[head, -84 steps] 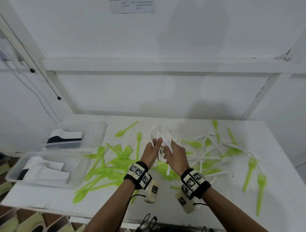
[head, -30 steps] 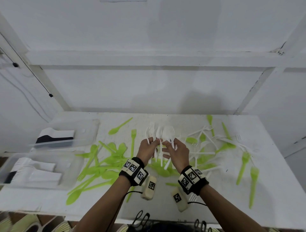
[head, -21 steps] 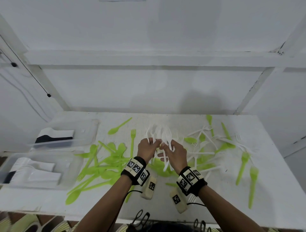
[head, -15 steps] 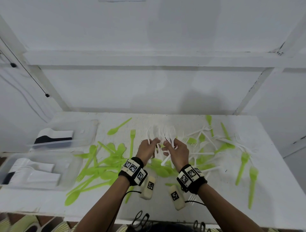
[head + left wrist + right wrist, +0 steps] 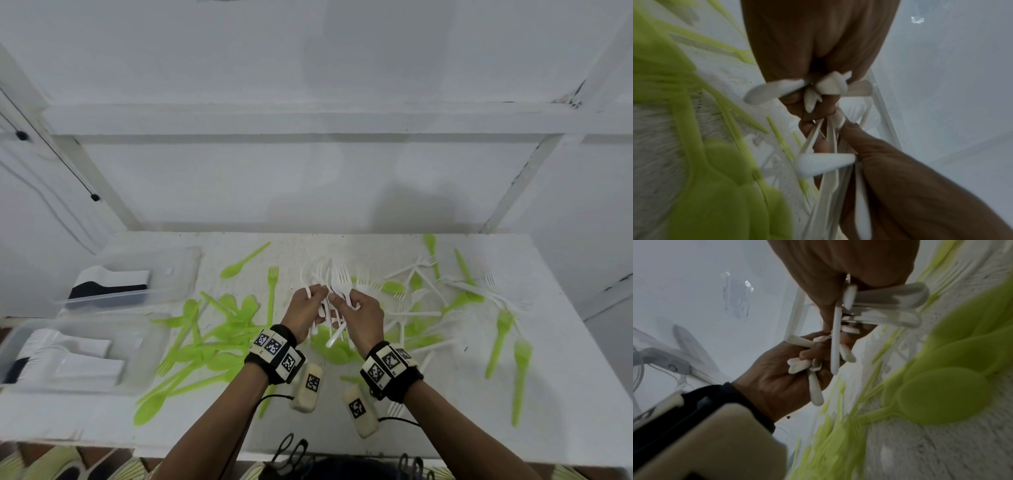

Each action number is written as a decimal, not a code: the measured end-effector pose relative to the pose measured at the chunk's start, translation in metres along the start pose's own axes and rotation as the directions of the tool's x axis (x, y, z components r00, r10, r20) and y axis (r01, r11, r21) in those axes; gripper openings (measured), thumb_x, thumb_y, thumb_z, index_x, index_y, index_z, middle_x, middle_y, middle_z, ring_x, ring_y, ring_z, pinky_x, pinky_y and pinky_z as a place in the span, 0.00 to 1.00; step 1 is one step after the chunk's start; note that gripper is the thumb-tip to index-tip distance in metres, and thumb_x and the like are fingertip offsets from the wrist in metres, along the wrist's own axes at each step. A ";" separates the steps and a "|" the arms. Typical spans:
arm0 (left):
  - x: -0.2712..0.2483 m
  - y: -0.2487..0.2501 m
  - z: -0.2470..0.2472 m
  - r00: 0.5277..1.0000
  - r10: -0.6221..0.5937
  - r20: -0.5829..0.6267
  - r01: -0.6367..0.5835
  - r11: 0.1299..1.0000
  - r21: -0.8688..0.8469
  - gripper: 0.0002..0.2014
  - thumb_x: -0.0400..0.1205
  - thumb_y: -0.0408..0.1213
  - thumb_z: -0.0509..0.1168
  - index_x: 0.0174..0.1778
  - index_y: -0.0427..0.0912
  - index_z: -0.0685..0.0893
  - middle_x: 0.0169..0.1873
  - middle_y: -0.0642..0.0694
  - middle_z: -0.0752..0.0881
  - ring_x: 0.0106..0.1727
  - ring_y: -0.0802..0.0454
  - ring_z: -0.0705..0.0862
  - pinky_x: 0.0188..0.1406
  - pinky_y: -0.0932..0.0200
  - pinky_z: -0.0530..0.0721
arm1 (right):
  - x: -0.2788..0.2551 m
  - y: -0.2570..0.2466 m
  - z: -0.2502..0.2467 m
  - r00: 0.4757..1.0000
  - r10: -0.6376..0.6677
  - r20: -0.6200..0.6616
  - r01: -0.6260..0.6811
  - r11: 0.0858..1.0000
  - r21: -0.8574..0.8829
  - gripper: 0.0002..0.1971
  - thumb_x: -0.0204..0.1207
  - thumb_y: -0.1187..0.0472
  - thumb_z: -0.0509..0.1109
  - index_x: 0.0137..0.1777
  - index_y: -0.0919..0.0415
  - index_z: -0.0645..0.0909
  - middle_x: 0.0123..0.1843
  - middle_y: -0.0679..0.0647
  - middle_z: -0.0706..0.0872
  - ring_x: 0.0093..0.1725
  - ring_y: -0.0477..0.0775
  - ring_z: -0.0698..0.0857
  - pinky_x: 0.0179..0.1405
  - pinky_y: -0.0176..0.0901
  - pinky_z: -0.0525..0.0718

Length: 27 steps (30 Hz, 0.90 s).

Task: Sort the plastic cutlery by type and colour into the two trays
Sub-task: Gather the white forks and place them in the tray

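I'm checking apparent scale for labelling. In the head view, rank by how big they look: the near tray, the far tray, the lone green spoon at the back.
1. Near tray, largest, though it is nearer the camera.
2. Far tray.
3. Green spoon, clearly smallest.

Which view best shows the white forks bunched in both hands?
Head view: the white forks fan out, tines showing, above the left hand and right hand. Both wrist views show only handle ends among curled fingers.
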<state>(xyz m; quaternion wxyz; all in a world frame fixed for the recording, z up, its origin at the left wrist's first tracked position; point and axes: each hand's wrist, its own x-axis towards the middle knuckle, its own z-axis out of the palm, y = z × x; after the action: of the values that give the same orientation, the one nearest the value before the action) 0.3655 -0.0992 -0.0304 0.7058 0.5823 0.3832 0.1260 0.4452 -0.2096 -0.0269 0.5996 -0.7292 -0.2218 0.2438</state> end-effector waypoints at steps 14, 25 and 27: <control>-0.011 -0.004 0.007 0.996 0.093 0.006 -0.092 0.959 0.267 0.19 0.91 0.38 0.59 0.46 0.24 0.83 0.23 0.45 0.77 0.20 0.54 0.71 0.21 0.63 0.68 | 0.011 0.006 0.000 0.997 0.043 -0.062 -0.049 0.994 -0.099 0.18 0.79 0.58 0.76 0.28 0.55 0.80 0.27 0.54 0.85 0.28 0.43 0.81 0.33 0.36 0.76; -0.022 -0.001 0.004 0.991 0.096 0.094 -0.130 0.855 0.502 0.16 0.86 0.26 0.52 0.40 0.40 0.82 0.26 0.45 0.80 0.23 0.56 0.76 0.26 0.62 0.73 | 0.008 0.014 0.002 0.999 0.032 -0.020 -0.035 0.986 -0.163 0.11 0.74 0.49 0.77 0.38 0.56 0.88 0.33 0.52 0.89 0.37 0.57 0.88 0.42 0.52 0.85; -0.023 -0.007 0.003 0.991 0.118 0.066 -0.135 0.887 0.442 0.16 0.87 0.27 0.52 0.48 0.40 0.87 0.36 0.40 0.88 0.23 0.56 0.80 0.26 0.64 0.76 | 0.009 0.012 0.003 0.998 0.053 -0.021 -0.056 0.984 -0.169 0.13 0.75 0.53 0.76 0.35 0.61 0.85 0.30 0.55 0.85 0.32 0.56 0.83 0.37 0.52 0.81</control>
<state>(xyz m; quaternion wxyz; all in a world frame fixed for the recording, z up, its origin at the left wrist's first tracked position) 0.3498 -0.1175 -0.0274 0.5509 0.7544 0.3500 0.0701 0.4507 -0.2045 -0.0404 0.5304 -0.7853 -0.2167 0.2347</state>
